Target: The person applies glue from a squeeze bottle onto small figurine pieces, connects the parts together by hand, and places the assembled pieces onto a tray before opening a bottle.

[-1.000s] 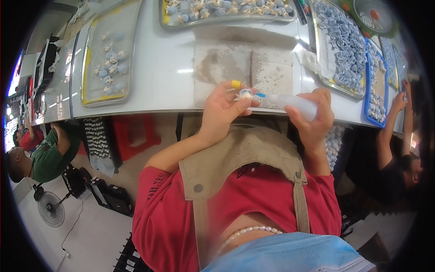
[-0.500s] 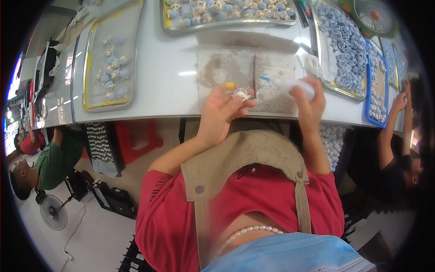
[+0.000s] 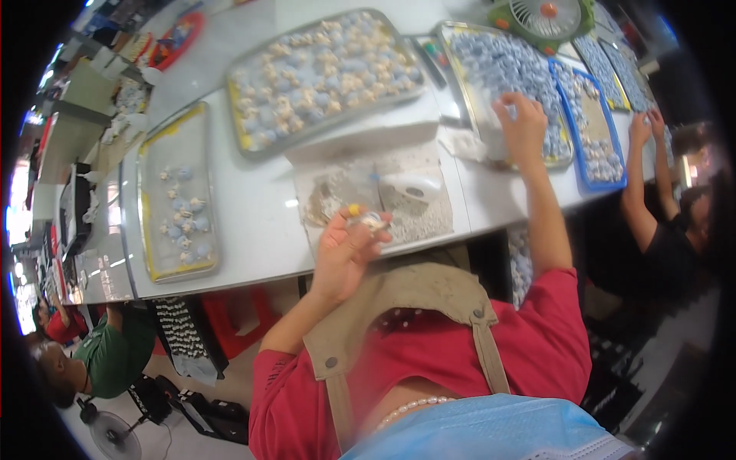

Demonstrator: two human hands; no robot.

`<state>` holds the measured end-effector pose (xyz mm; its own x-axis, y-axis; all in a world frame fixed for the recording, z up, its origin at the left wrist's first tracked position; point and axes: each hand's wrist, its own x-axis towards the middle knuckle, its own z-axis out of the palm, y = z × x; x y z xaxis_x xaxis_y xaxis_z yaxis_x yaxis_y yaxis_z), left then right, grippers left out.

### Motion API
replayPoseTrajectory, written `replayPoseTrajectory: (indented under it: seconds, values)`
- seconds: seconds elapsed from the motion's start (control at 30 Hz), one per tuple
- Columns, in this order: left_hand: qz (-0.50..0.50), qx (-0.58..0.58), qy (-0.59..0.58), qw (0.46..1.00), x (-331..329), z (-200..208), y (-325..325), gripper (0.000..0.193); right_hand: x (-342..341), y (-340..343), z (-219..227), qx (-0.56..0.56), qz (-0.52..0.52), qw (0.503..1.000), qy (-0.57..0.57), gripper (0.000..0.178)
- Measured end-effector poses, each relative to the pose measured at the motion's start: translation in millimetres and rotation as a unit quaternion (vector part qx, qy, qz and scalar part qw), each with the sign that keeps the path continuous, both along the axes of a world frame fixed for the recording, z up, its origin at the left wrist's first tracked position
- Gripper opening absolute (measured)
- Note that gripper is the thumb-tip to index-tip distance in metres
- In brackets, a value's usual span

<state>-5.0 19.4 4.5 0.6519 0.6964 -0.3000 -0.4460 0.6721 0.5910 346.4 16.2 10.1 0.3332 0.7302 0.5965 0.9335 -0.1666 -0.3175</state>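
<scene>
My left hand (image 3: pixel 346 249) is closed on a small cream-and-blue figure part (image 3: pixel 371 221), held above the near edge of a stained board (image 3: pixel 418 230). One of its fingers wears a yellow finger cover (image 3: pixel 353 209). On the board lies a white squeeze bottle (image 3: pixel 418 184) with a blue tip. My right hand (image 3: pixel 524 130) hovers over the near left part of a tray of light blue cup-like pieces (image 3: pixel 506 65). Its thumb and fingers are bent and apart, with nothing visible between them.
A large tray of cream-and-blue figures (image 3: pixel 322 84) stands behind the board. Fewer figures lie in a yellow-edged tray (image 3: pixel 153 261) at left. Crumpled white tissue (image 3: pixel 464 143) lies beside the board. A blue tray (image 3: pixel 586 182), a green fan (image 3: pixel 546 19) and a co-worker's hands (image 3: pixel 648 126) are at right.
My right hand has let go of the squeeze bottle, now lying on the board, and moved over the blue pieces. The left hand still holds the figure part. The whole view has shifted.
</scene>
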Motion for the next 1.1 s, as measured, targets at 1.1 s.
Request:
replayPoseTrajectory:
  seconds: [1.1]
  values:
    - [0.046,0.210,0.052,0.975,9.4,-1.0,-14.2,0.037,-186.6,-57.2,8.7,-0.162,0.175,0.576,0.782,0.013]
